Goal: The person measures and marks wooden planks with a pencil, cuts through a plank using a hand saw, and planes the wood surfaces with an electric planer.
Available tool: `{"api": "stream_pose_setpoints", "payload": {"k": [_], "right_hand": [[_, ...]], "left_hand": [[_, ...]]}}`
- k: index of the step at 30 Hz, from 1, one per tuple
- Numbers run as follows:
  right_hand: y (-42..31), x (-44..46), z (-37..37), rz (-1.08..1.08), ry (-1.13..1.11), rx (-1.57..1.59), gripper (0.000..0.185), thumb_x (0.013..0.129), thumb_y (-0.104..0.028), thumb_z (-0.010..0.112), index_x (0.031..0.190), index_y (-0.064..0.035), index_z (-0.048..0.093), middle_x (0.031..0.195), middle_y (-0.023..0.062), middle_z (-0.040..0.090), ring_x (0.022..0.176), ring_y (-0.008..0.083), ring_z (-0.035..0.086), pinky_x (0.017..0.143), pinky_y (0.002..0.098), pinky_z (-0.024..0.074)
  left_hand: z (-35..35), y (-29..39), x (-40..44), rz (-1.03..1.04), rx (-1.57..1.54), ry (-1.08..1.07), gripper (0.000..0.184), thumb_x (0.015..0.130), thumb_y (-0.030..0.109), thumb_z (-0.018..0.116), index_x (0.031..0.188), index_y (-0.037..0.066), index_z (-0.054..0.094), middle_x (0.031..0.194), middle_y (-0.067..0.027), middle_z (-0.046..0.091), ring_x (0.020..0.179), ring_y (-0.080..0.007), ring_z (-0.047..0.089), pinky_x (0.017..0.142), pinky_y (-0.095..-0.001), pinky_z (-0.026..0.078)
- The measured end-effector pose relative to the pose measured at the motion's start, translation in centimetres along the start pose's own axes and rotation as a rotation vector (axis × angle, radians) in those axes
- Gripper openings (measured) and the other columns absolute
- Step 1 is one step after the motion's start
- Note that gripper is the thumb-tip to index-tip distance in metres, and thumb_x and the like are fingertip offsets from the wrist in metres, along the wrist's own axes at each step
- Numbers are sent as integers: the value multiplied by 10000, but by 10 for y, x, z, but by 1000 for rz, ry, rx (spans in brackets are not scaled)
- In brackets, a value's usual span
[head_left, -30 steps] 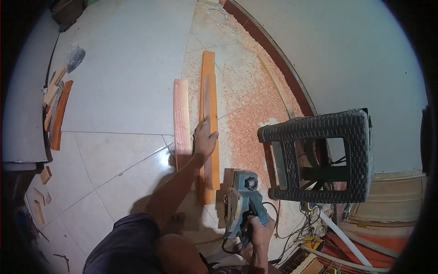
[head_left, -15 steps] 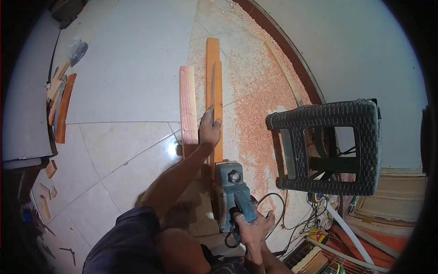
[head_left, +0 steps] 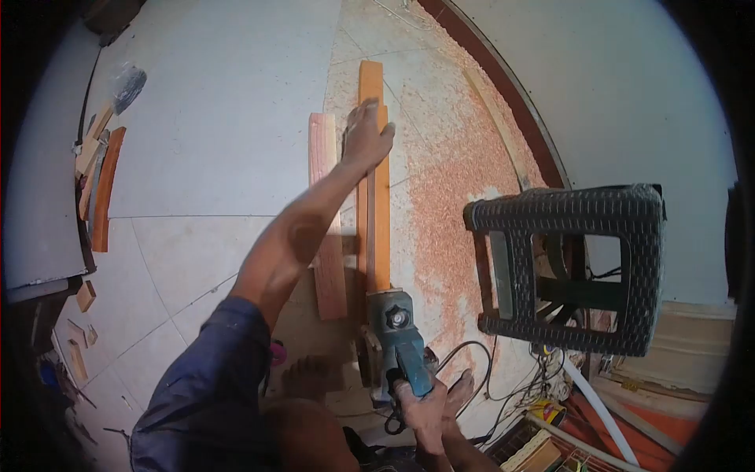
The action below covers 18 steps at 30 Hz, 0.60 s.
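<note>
My right hand point(head_left: 423, 409) is closed round the rear handle of a teal electric hand planer point(head_left: 401, 334). The planer's front meets the near end of an orange-brown wooden strip point(head_left: 381, 228). Farther up, my left hand point(head_left: 366, 141) lies over that strip, fingers on its left side and thumb on its right. A longer wooden board point(head_left: 371, 75) of like colour runs beside and partly beneath it, its far end showing past my fingers. Just left of these, apart from them, is a pinkish wooden board point(head_left: 330, 283).
Wood shavings point(head_left: 444, 204) cover the tiles on the right. A dark woven-pattern stool point(head_left: 570, 200) stands there, near the planer's black cord point(head_left: 489, 362). Wood offcuts point(head_left: 108, 189) lie far left. A wire basket point(head_left: 543, 456) with tools sits at bottom right.
My left hand has slid forward along the strip, toward its far end, and the arm is stretched out more. The planer appears slightly lower in view, still in my right hand.
</note>
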State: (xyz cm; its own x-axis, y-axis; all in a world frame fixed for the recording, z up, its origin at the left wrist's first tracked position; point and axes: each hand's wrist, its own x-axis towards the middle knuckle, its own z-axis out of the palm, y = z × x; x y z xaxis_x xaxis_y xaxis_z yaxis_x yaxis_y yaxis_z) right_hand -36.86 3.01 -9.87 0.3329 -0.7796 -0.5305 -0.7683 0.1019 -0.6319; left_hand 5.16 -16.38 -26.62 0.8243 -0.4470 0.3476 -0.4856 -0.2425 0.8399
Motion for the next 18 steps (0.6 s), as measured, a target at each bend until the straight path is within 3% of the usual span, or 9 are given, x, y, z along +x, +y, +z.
{"api": "stream_pose_setpoints", "payload": {"k": [3, 5, 6, 7, 10, 12, 13, 16, 18], "right_hand": [[-8, 3, -1, 64, -9, -11, 378, 813, -199, 730, 1110, 33, 699, 853, 163, 732, 792, 215, 700, 763, 369, 551], [-21, 7, 1, 22, -34, -25, 386, 815, -196, 727, 1118, 41, 694, 865, 169, 728, 793, 219, 699, 761, 368, 548], [-17, 13, 4, -29, -8, -63, 363, 814, -206, 730, 1080, 39, 695, 818, 171, 715, 754, 226, 691, 732, 369, 544], [-19, 18, 6, -17, -12, -58, 363, 814, -206, 730, 1080, 39, 695, 818, 171, 715, 754, 226, 691, 732, 369, 544], [-47, 42, 12, 36, -17, 27, 298, 806, -218, 723, 959, 33, 673, 720, 172, 675, 679, 245, 663, 678, 384, 536], [-72, 63, 16, -23, 23, -5, 292, 804, -212, 718, 942, 40, 670, 716, 167, 672, 681, 237, 661, 678, 384, 536], [-85, 74, 17, -84, 71, -34, 287, 802, -207, 712, 926, 47, 668, 712, 163, 668, 682, 229, 659, 677, 384, 535], [-120, 112, 19, -50, 80, -23, 279, 797, -210, 714, 925, 36, 681, 733, 143, 687, 698, 221, 675, 683, 378, 537], [-130, 130, 25, -38, 95, 9, 275, 797, -210, 714, 936, 26, 689, 746, 135, 699, 706, 222, 683, 688, 375, 538]], "left_hand": [[16, -22, 42, 109, 126, -106, 586, 927, 256, 624, 1443, 17, 483, 1434, -204, 524, 1307, -384, 487, 1125, -437, 390], [6, -40, 56, 101, 28, -510, 538, 929, 297, 629, 1413, 80, 544, 1351, -192, 595, 1218, -355, 570, 1041, -440, 462], [10, -47, 53, 150, 31, -402, 483, 937, 315, 623, 1377, 118, 590, 1191, -163, 652, 1080, -295, 628, 957, -416, 506], [5, -40, 53, 146, 34, -414, 483, 937, 315, 623, 1377, 118, 590, 1191, -163, 652, 1080, -295, 628, 957, -416, 506], [-17, -31, 54, -137, -88, -572, 489, 976, 322, 589, 1403, 84, 556, 1087, -129, 638, 1001, -250, 611, 927, -396, 509], [-2, -57, 59, -429, -602, -578, 501, 1050, 344, 478, 1434, 23, 503, 1075, -108, 594, 997, -225, 562, 978, -372, 462], [3, -66, 62, -434, -607, -575, 501, 1050, 344, 478, 1434, 23, 503, 1075, -108, 594, 997, -225, 562, 978, -372, 462], [8, -76, 71, -481, -765, -563, 588, 1102, 420, 346, 1455, -40, 447, 1225, -150, 588, 1159, -246, 538, 1102, -380, 374], [1, -76, 73, -531, -765, -568, 717, 1093, 539, 277, 1468, -53, 429, 1424, -191, 522, 1372, -272, 426, 1209, -390, 245]]}}
